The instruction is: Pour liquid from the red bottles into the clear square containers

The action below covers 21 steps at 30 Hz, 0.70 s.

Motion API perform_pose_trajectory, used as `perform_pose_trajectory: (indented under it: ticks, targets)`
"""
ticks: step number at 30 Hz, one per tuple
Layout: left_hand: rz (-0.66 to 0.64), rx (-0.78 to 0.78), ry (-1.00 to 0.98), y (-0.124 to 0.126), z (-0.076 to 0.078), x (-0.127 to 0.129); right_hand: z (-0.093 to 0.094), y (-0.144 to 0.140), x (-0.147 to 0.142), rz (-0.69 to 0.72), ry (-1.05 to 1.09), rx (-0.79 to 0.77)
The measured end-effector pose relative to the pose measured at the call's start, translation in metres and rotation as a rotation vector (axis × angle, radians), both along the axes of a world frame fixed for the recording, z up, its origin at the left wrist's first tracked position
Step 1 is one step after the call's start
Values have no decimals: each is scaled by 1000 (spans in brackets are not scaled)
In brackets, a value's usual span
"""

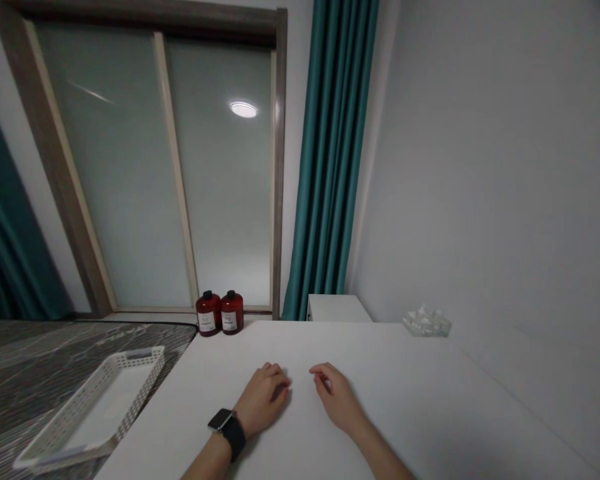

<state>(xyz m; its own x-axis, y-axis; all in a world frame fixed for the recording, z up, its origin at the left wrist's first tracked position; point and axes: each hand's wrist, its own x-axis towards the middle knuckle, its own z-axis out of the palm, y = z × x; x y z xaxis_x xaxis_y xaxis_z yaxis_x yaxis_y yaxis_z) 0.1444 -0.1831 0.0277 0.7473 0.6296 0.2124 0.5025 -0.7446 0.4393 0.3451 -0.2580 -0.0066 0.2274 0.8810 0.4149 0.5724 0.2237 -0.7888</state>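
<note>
the left hand [264, 395] rests on the white flat-topped table [405, 373] with the fingers loosely curled under and the knuckles up; a black wristwatch [227, 427] sits on that wrist. the right hand [336, 396] lies palm down just beside it, apart from it, fingers lightly bent. neither hand pinches or holds anything, and the two are not pressed together. judged from this posture, the step in hand is a rest position: both hands are parked on the bare surface with no item inside either grip. any grasp from here would call for a reach, since nothing lies within the fingers. the table fills the lower middle and right of the view; its long axis appears to run from the person outward toward the frosted glass window [130, 187], and its right side lies along the wall. two dark red round bottles [220, 313] with black caps stand upright, touching each other, at the far left corner of the table, well apart from the hands. a white perforated plastic basket [87, 400] lies to the left on a grey striped surface [40, 353]. a crumpled white item [427, 321], too small to identify, sits at the far right.
</note>
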Motion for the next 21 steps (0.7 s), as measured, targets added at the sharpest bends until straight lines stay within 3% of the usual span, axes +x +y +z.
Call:
perform_pose_trajectory:
  ticks: [10,14,17,21]
  targets:
    - [3,112,112,-8,4,6,-5,5,-2,-187,38,50]
    - [28,143,227,-11,2,18,-8,8,16,-298,17,90]
    - [-28,110,306,-7,-3,26,0,9,64,-404,-43,148]
    - [-125,54,291,13,-25,34,18,9,173,-715,-100,213]
